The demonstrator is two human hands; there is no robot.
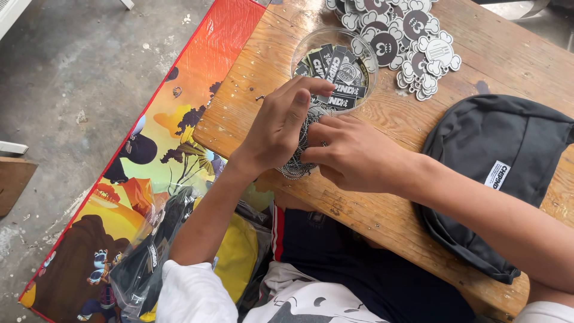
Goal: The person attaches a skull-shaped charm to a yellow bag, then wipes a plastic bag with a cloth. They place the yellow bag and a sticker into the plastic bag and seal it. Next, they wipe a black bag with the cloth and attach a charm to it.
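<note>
Both my hands work at a tangled pile of silver ball chains (297, 166) on the wooden table (382, 215). My left hand (280, 122) rests on top of the pile, fingers curled into the chains. My right hand (353, 152) pinches chain strands from the right side. Just beyond the hands stands a clear round plastic tub (311, 45) filled with black and white rectangular tags (335, 69).
A heap of black and white flower-shaped stickers (406, 36) lies at the table's far side. A dark grey pouch bag (496, 167) sits at the right. A colourful illustrated board (149, 161) leans beside the table, with bagged black items (143, 257) and yellow cloth (236, 254) below.
</note>
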